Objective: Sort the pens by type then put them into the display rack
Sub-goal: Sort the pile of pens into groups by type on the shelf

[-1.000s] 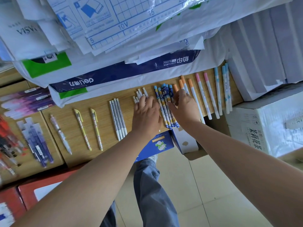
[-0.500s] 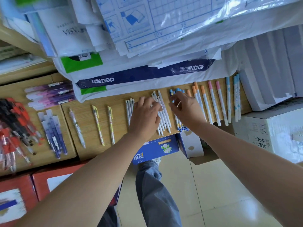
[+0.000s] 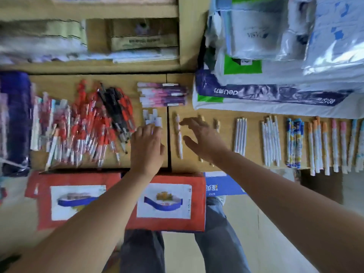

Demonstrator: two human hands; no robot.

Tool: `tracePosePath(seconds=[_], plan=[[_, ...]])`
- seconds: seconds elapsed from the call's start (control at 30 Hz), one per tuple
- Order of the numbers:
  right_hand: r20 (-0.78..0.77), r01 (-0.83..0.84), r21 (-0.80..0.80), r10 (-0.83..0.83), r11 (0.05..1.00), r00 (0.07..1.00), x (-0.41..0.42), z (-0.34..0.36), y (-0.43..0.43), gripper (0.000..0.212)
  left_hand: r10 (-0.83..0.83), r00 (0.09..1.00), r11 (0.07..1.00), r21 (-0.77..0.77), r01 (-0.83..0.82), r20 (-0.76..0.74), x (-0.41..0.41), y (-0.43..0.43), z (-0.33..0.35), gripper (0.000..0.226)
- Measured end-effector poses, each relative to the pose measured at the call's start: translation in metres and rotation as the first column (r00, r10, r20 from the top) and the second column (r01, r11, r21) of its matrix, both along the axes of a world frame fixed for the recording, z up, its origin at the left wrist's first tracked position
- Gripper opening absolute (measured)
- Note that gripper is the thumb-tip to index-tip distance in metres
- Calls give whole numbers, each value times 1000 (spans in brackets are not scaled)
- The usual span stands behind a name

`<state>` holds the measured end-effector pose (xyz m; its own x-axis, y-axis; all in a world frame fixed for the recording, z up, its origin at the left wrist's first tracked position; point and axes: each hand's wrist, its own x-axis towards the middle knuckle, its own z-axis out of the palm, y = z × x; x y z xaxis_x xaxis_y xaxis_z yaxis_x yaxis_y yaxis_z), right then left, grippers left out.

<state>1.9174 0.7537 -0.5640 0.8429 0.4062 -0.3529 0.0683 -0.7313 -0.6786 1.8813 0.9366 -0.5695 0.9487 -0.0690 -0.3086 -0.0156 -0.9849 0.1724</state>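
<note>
Pens lie in sorted groups on a wooden display rack [image 3: 254, 161]. From the left there is a heap of red pens [image 3: 84, 131], black pens [image 3: 116, 107], purple-pink pens [image 3: 161, 94] and a small bunch of purple-white pens [image 3: 152, 118]. My left hand [image 3: 146, 148] rests on the near end of that bunch, palm down. My right hand [image 3: 202, 139] hovers with spread fingers just right of a single white pen [image 3: 179, 143], covering the yellow pens. Further right lie thin white pens [image 3: 240, 134], more white pens [image 3: 270, 140], blue patterned pens [image 3: 294, 140], orange-capped pens [image 3: 317, 146] and pink-capped pens [image 3: 338, 144].
Packs of paper in plastic [image 3: 275, 95] are stacked at the back right, overhanging the rack. Red boxes [image 3: 167, 201] and a blue box [image 3: 222, 187] stand below the rack's front edge. A wooden shelf [image 3: 94, 66] with wrapped stock sits behind. My legs stand on the tiled floor.
My view and both hands have swung left along the rack. The left hand left the white pens for the purple-white bunch; the right hand left the blue pens and opened near the single white pen.
</note>
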Motion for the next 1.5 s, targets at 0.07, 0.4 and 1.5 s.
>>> tracePosePath(seconds=[0.07,0.4,1.5], plan=[[-22,-53,-31,53,998,998,-4,-3,41,46,45,999,999,-14,-45,5,-10,41,0,38],[-126,-260,-425,228,867,966,-8,-28,172,56,70,970,993,-81,-91,-232,-29,182,-20,77],[-526,243,83,-165,966,835,24,-17,374,25,485,873,737,-516,-438,-49,-48,325,-19,17]])
